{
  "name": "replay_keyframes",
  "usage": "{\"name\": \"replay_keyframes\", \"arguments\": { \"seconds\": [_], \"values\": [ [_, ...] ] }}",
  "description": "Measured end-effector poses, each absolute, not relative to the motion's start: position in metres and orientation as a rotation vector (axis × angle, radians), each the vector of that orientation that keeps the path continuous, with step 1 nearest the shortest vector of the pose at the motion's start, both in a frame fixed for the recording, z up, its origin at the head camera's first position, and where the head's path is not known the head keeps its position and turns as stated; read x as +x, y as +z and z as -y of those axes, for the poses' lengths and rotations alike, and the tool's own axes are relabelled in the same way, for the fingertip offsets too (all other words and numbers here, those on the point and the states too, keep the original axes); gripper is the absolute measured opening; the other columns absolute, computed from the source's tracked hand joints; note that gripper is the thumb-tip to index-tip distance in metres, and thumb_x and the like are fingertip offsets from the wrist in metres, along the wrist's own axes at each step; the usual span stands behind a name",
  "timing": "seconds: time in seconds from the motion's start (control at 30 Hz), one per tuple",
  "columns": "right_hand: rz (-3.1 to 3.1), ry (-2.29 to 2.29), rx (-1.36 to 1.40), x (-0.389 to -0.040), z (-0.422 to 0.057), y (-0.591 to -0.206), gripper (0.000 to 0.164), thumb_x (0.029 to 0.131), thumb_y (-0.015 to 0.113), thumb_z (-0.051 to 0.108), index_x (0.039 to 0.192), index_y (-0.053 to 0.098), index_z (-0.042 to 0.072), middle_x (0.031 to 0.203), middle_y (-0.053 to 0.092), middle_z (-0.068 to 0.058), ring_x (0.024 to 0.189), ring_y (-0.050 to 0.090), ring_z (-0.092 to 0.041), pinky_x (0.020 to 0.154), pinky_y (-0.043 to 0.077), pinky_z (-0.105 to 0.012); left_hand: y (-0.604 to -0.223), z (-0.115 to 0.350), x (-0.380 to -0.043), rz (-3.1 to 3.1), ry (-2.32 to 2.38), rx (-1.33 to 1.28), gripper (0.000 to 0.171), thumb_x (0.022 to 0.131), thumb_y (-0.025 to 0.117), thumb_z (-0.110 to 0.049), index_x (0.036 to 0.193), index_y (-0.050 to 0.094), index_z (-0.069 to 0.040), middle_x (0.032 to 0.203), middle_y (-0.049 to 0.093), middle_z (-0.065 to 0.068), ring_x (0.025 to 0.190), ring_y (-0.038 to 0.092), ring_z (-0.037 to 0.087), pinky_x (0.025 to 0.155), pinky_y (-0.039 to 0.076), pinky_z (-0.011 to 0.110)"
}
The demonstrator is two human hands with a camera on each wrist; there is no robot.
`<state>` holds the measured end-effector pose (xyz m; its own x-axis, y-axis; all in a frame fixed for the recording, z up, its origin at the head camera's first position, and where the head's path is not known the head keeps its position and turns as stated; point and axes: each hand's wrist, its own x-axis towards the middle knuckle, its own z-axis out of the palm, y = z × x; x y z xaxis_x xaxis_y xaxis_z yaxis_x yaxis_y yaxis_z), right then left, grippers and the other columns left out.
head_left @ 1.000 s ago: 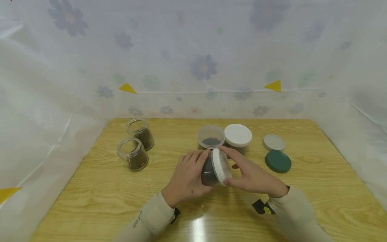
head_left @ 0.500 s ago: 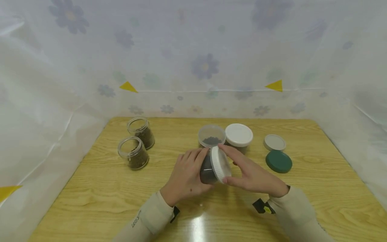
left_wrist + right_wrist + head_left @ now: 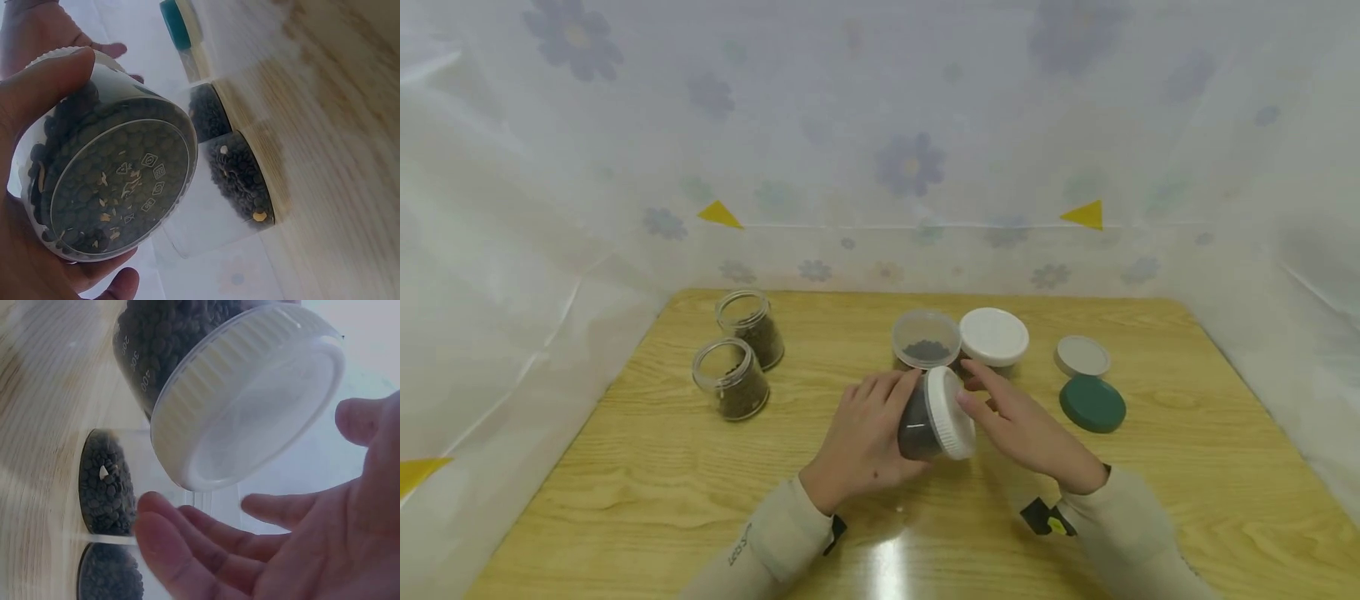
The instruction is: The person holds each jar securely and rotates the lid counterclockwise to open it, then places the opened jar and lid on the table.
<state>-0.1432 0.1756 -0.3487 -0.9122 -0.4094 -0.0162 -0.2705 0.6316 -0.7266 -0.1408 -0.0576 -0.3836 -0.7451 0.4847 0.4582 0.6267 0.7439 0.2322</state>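
My left hand (image 3: pixel 861 433) grips a clear plastic jar (image 3: pixel 917 427) of dark, lentil-like pellets, tilted with its lid toward the right. A ribbed white screw lid (image 3: pixel 952 412) sits on its mouth. Measuring marks show on the jar's wall in the right wrist view, and its base (image 3: pixel 125 181) faces the left wrist camera. Beside the lid is my right hand (image 3: pixel 1026 425), fingers spread and holding nothing; a gap shows between fingertips and lid (image 3: pixel 250 406) in the right wrist view. Just behind stands an uncovered clear jar (image 3: pixel 927 333), partly filled with similar dark pellets.
A jar with a white lid (image 3: pixel 994 335) adjoins the uncovered one. Farther right lie a pale lid (image 3: pixel 1082 356) and a green lid (image 3: pixel 1093 404). On the left, two uncovered glass jars (image 3: pixel 742 392) hold dark contents. Patterned sheeting (image 3: pixel 880 108) encloses the wooden table (image 3: pixel 647 492).
My right hand has come off the white lid and drawn slightly back to the right, its fingers opening. The left hand still holds the tilted jar in nearly the same place.
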Motion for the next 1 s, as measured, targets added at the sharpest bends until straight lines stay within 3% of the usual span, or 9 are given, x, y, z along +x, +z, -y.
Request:
{"name": "replay_keyframes", "arguments": {
  "seconds": [0.13, 0.27, 0.47, 0.6, 0.7, 1.0],
  "values": [
    [-2.622, -1.083, -0.393, -0.143, -0.174, -0.344, 0.062, 0.104, 0.039, 0.050, 0.154, 0.034, 0.014, 0.117, 0.068, -0.017, 0.091, 0.069, -0.024, 0.070, 0.054, -0.036, -0.384, 0.055, -0.141, 2.568, -0.508, -0.858, 0.105, 0.064, 0.085, -0.057, 0.149, 0.039, -0.014, 0.132, 0.060, 0.007, 0.118, 0.059, 0.026, 0.091, 0.051, 0.049],
    [-2.586, -1.030, -0.347, -0.144, -0.173, -0.343, 0.069, 0.100, 0.043, 0.058, 0.154, 0.033, 0.016, 0.112, 0.068, -0.013, 0.080, 0.067, -0.018, 0.065, 0.051, -0.032, -0.385, 0.054, -0.140, 2.568, -0.482, -0.864, 0.105, 0.065, 0.085, -0.057, 0.149, 0.040, -0.014, 0.132, 0.060, 0.007, 0.117, 0.059, 0.027, 0.091, 0.051, 0.049],
    [-2.557, -1.048, -0.573, -0.142, -0.180, -0.345, 0.078, 0.097, 0.057, 0.048, 0.159, 0.022, 0.016, 0.145, 0.049, -0.013, 0.111, 0.061, -0.024, 0.074, 0.052, -0.031, -0.382, 0.053, -0.138, 2.576, -0.469, -0.888, 0.104, 0.064, 0.086, -0.055, 0.149, 0.040, -0.014, 0.131, 0.060, 0.007, 0.116, 0.060, 0.027, 0.090, 0.051, 0.048],
    [-2.546, -1.109, -0.785, -0.140, -0.183, -0.348, 0.083, 0.095, 0.065, 0.037, 0.160, 0.016, 0.020, 0.156, 0.036, -0.011, 0.126, 0.052, -0.034, 0.081, 0.052, -0.038, -0.381, 0.055, -0.137, 2.588, -0.493, -0.885, 0.105, 0.064, 0.087, -0.053, 0.150, 0.039, -0.015, 0.133, 0.059, 0.007, 0.118, 0.059, 0.027, 0.092, 0.050, 0.050],
    [-2.573, -1.116, -0.872, -0.140, -0.184, -0.350, 0.083, 0.094, 0.067, 0.035, 0.160, 0.017, 0.022, 0.157, 0.035, -0.011, 0.128, 0.051, -0.036, 0.084, 0.051, -0.043, -0.380, 0.056, -0.137, 2.587, -0.514, -0.874, 0.105, 0.064, 0.087, -0.051, 0.149, 0.040, -0.015, 0.133, 0.059, 0.008, 0.118, 0.058, 0.028, 0.093, 0.050, 0.051],
    [-2.596, -1.123, -0.889, -0.139, -0.182, -0.352, 0.086, 0.094, 0.067, 0.035, 0.160, 0.012, 0.027, 0.159, 0.030, -0.009, 0.132, 0.050, -0.035, 0.085, 0.051, -0.045, -0.381, 0.059, -0.139, 2.592, -0.535, -0.851, 0.105, 0.063, 0.087, -0.052, 0.149, 0.039, -0.015, 0.132, 0.060, 0.009, 0.120, 0.058, 0.029, 0.094, 0.050, 0.050]
  ]
}}
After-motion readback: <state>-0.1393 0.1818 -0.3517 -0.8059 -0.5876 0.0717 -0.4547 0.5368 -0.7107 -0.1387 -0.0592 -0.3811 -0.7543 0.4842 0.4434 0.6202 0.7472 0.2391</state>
